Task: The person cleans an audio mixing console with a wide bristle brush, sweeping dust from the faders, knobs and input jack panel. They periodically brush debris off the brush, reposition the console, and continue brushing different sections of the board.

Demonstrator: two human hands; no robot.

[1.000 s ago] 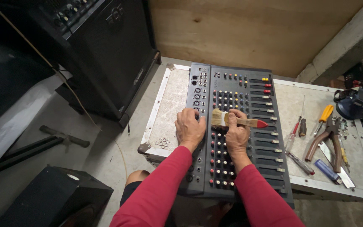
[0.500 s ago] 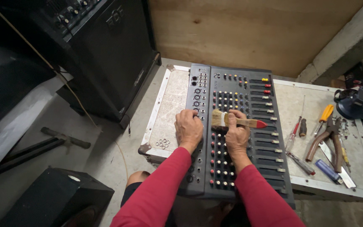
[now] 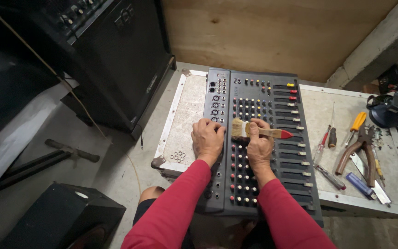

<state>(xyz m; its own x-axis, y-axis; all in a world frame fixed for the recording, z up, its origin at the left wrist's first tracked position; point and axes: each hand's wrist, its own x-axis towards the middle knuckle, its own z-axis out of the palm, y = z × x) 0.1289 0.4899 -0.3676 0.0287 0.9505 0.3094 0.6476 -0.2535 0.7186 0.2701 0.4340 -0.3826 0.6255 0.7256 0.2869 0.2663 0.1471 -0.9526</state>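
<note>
Two hands on a mixing console (image 3: 259, 138) atop a grey worktable (image 3: 187, 108); left hand (image 3: 207, 138) flat, empty; right hand (image 3: 260, 146), grip closed round a paintbrush (image 3: 259, 131).

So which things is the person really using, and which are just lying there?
In use:
- paintbrush, held in right hand
- mixing desk, steadied by left hand

Lying about:
- screwdrivers
- pliers
- small washers
- black speaker

soft even daylight; sharp focus; left side dim, shadowed; wide-angle bending at edges
</note>
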